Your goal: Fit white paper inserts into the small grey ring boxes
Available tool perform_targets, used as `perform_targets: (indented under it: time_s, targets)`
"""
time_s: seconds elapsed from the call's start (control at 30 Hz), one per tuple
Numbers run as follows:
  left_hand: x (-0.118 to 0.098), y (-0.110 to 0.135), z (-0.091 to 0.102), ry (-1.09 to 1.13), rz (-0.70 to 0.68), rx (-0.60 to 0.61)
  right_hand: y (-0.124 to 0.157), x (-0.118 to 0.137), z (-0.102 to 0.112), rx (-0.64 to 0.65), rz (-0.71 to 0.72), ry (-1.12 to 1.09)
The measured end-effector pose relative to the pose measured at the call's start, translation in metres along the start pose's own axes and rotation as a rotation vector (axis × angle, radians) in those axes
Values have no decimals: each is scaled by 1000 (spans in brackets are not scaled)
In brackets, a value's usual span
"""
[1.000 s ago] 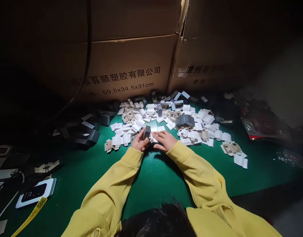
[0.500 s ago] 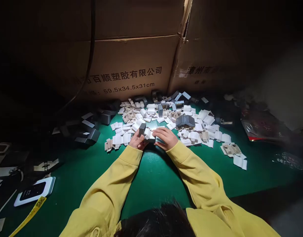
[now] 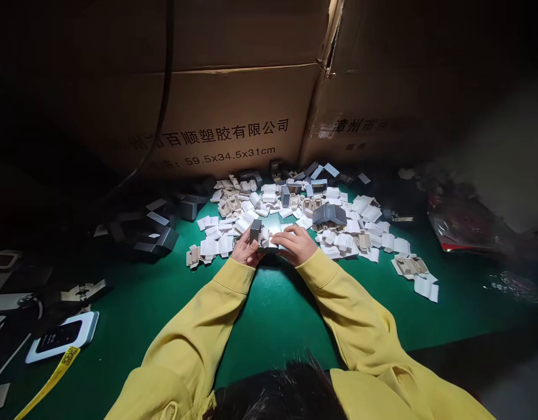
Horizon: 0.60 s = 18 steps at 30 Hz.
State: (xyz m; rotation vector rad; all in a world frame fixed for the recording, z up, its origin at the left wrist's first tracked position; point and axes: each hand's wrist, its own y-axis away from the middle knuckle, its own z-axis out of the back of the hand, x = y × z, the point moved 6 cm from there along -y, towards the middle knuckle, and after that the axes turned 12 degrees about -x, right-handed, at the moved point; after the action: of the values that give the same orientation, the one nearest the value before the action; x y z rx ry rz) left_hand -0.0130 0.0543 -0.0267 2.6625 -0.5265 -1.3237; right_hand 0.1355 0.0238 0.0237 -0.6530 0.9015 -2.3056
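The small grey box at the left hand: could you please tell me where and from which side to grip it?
Probably grip the small grey box by its flat side walls, coming from the near left, where the left hand holds it: it stands upright, and white card pieces crowd its right side.

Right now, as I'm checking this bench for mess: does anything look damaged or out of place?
The cardboard carton at the back is torn along its upper right corner. White card pieces lie strewn in a heap on the green mat, beyond the left hand, which holds a small grey box.
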Motion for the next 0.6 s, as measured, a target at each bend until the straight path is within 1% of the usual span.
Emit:
perform_targets:
  time_s: [0.13,0.23,0.27,0.33,0.4,0.47,0.6]
  targets:
    - [2,0,0,5,23,-14,1,2,2,-30,3,-17]
    - [3,-1,1,10,45,-44,3,-1,3,24,-56,-110]
    - [3,-1,2,11,53,-51,3,-3,4,30,-87,-146]
    - [4,0,2,9,71,-49,2,-8,8,-16,-175,-181]
    - [5,0,0,-8,84,-24,1,-14,10,-77,-288,-177]
    - [7,1,-2,-38,87,5,0,-16,8,-105,-386,-194]
    - [12,0,-2,-104,66,4,-2,-9,-1,-77,-448,-319]
